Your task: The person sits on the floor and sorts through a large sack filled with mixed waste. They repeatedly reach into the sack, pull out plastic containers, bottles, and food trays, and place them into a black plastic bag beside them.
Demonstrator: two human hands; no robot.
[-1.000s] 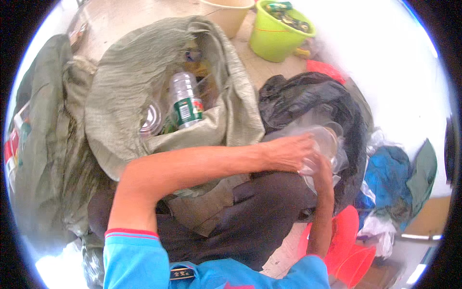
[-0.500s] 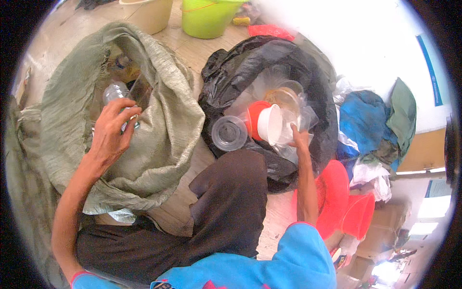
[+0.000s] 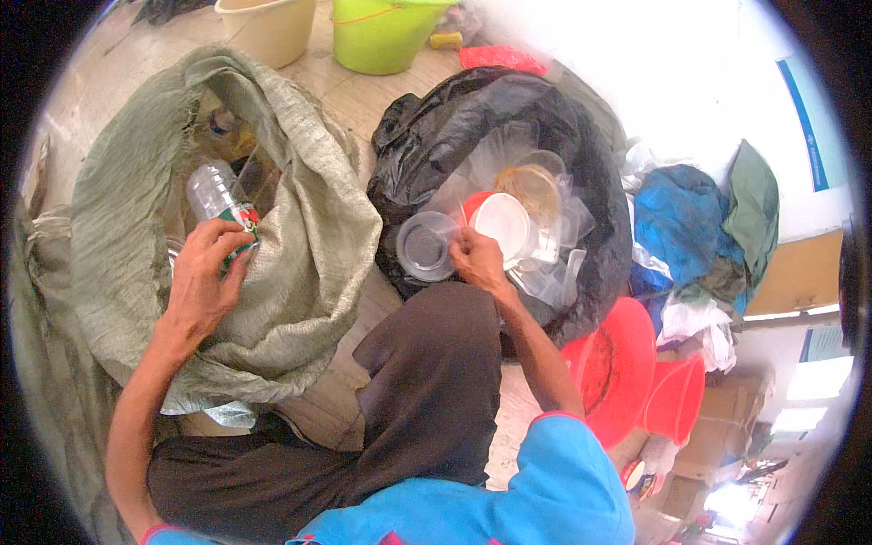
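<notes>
At the mouth of the woven sack (image 3: 309, 263) on the left, my left hand (image 3: 202, 277) has its fingers closed round the label end of a clear plastic bottle (image 3: 209, 186). The bottle lies tilted in the opening. My right hand (image 3: 479, 259) pinches the rim of a round clear plastic tub (image 3: 423, 247) over the near left edge of the black plastic bag (image 3: 581, 118). Just beside those fingers, a white bowl (image 3: 504, 227) sits against an orange-red one. Behind them in the bag are a brownish clear container (image 3: 531, 188) and other clear plastic pieces.
Beyond the sacks stand a cream bucket (image 3: 268, 32) and a green bucket (image 3: 386, 36). A red basin (image 3: 613, 372) and a smaller red tub (image 3: 674, 395) are at my right. Blue cloth or bagging (image 3: 686, 222) lies heaped by the white wall. My bent leg (image 3: 427, 363) is between the bags.
My right hand has moved left from the far side of the white bowl to the clear tub's rim. More of the bottle and its label shows above my left fingers.
</notes>
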